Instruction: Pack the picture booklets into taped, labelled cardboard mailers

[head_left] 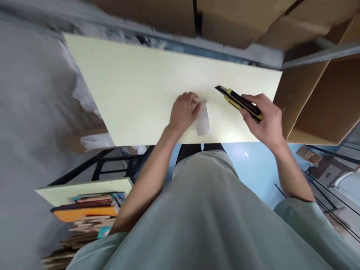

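My right hand (266, 118) is closed around a yellow and black utility knife (239, 102), held above the right part of the pale tabletop (135, 86). The knife's dark blade sticks out and points to the upper left. Near the middle of the table, my left hand (185, 111) pinches the top end of a small whitish, translucent piece (203, 122), which looks like a plastic packet or bottle; blur hides its exact kind. A gap of bare tabletop separates the blade from this piece.
An open cardboard box (317, 90) stands at the table's right end. More cardboard boxes (230, 22) line the back, behind a grey metal rail. At lower left, books and papers (84, 212) are stacked under a pale shelf board (84, 189). A grey wall (30, 112) is on the left.
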The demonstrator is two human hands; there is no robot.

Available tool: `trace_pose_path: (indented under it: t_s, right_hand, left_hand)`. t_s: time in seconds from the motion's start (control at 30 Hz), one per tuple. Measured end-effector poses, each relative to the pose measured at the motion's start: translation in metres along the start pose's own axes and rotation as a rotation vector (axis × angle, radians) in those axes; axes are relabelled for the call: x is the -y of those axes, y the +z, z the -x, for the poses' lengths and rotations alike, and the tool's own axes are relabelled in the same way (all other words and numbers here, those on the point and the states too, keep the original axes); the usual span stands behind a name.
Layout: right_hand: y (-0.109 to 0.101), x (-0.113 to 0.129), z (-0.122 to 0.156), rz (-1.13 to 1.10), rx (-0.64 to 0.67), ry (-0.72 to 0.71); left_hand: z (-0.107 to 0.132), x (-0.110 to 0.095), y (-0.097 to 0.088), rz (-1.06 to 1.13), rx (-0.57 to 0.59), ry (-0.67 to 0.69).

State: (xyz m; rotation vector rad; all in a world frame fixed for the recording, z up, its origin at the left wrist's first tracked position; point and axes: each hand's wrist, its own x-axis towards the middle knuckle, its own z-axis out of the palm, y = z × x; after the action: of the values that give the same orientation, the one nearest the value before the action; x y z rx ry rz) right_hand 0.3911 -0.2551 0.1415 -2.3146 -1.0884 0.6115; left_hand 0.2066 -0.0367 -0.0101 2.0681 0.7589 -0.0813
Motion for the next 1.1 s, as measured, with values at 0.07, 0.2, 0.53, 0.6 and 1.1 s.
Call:
trace_pose_path:
  t_s: [0.07, 0.2, 0.53, 0.6, 1.1]
  right_hand:
    - [-0.001, 0.011, 0.001, -0.180, -0.143, 0.041]
    - [-0.020, 0.032, -0.017, -0.294, -0.301, 0.057]
    - [-0.155, 0.047, -0.176, 0.226, -0.242, -0.126]
    - [-0.167, 0.036, -0.207, 0.243, -0.227, -0.113]
    - [0.084, 0.026, -0.076, -0.049, 0.363, 0.037]
  left_hand:
    - [0.000, -0.035, -0.014, 0.067, -0.037, 0.045]
    - [0.000, -0.132, -0.056, 0.299, -0.156, 0.280]
    - [-0.017, -0.246, -0.123, 0.262, -0.259, 0.437]
    - [-0.014, -0.231, -0.121, 0.255, -0.255, 0.392]
    - [0.010, -0.009, -0.006, 0.114, 0.005, -0.276]
